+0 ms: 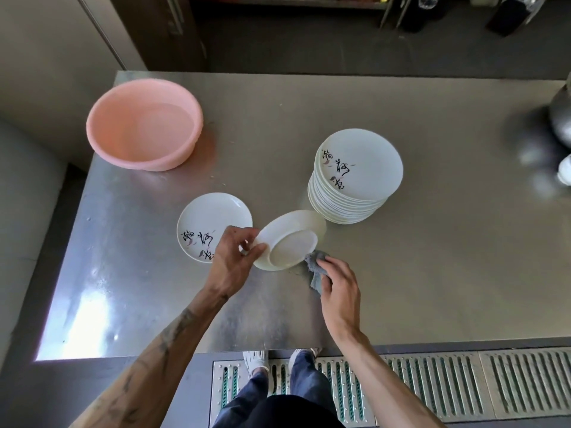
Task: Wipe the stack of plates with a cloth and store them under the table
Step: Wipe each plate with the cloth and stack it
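A tall stack of white plates (355,180) with black brush lettering stands on the steel table (432,257), right of centre. My left hand (231,264) grips the rim of one white plate (290,239), tilted with its underside facing me. My right hand (338,285) holds a crumpled grey cloth (315,267) against that plate's lower right edge. A single plate (210,223) lies face up on the table to the left, partly hidden behind my left hand.
A pink plastic basin (143,125) sits at the table's back left. Dark metal pots (559,118) stand at the right edge. The table's near edge runs above a floor drain grate (432,384), where my feet stand.
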Tool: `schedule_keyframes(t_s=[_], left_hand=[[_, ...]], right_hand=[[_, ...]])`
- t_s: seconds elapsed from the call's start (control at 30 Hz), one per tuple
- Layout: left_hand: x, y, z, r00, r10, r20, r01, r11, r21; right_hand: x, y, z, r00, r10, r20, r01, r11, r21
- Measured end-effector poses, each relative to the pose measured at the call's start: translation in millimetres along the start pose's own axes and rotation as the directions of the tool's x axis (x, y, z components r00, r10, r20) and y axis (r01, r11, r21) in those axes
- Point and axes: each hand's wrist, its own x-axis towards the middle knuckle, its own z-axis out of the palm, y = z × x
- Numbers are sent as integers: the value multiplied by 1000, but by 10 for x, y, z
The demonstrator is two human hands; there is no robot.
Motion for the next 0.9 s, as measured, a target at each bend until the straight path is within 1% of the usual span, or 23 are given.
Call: schedule_keyframes(t_s=[0.07, 0.17, 0.23, 0.33, 0.47, 0.6, 0.7, 0.8, 0.9], left_hand=[[-11, 8, -3, 999, 21, 47, -23, 999, 45], [-69, 39, -11, 989, 5, 149, 4, 998, -61], [-102, 55, -6, 986, -47, 163, 72, 985, -156], [-142, 76, 13, 978, -118, 172, 157, 959, -235], [-158, 94, 37, 976, -129, 173, 176, 942, -287], [-172, 145, 36, 990, -95, 102, 123, 943, -309], [-144, 241, -106, 998, -53, 41, 64, 940, -335], [-40, 391, -283, 996, 89, 20, -79, 950, -304], [130, 648, -378, 970, 243, -12, -240, 946, -218]], right_hand=[[2, -3, -8, 1000, 2, -8, -2, 1000, 4], [-7, 0, -16, 1000, 6, -25, -5, 1000, 18], [-16, 4, -15, 1000, 14, -27, -14, 1000, 17], [-31, 16, -14, 999, 23, -22, -23, 1000, 4], [-54, 28, -7, 999, 30, -12, -30, 1000, -6], [-60, 40, -3, 999, 38, -4, -38, 999, -2], [-46, 37, 1, 999, 32, 7, -32, 999, 0], [-23, 14, 9, 1000, 25, 19, -25, 1000, -9], [11, -5, 8, 999, 26, 20, -26, 1000, -7]])
